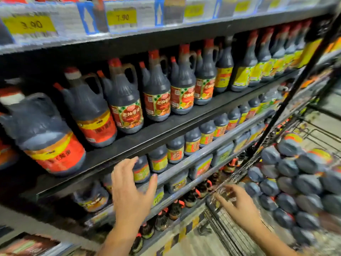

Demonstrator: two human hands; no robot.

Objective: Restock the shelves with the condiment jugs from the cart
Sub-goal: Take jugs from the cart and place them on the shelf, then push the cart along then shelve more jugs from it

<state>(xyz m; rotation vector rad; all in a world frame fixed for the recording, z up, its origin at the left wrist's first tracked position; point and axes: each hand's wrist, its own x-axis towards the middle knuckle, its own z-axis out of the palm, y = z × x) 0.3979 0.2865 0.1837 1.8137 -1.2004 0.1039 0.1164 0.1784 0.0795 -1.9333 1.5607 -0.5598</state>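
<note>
Dark sauce jugs with red caps and red or yellow labels fill the black shelf point(166, 130) in front of me; one with a red and green label point(127, 108) stands near the middle. A wire cart point(230, 235) at the lower right holds several dark jugs point(299, 183) lying stacked. My left hand point(132, 193) is raised with spread fingers in front of the lower shelf, holding nothing, close to a small dark bottle point(141, 169). My right hand point(239, 204) hovers, blurred, over the cart's near rim with loose fingers, holding nothing.
Price tags point(121, 17) line the top shelf edge. Lower shelves carry smaller bottles point(191, 143) and tubs point(201, 165); small red-capped bottles point(162, 218) stand on the bottom row. A black upright post point(295, 85) crosses on the right. Tiled floor point(199, 241) shows between shelf and cart.
</note>
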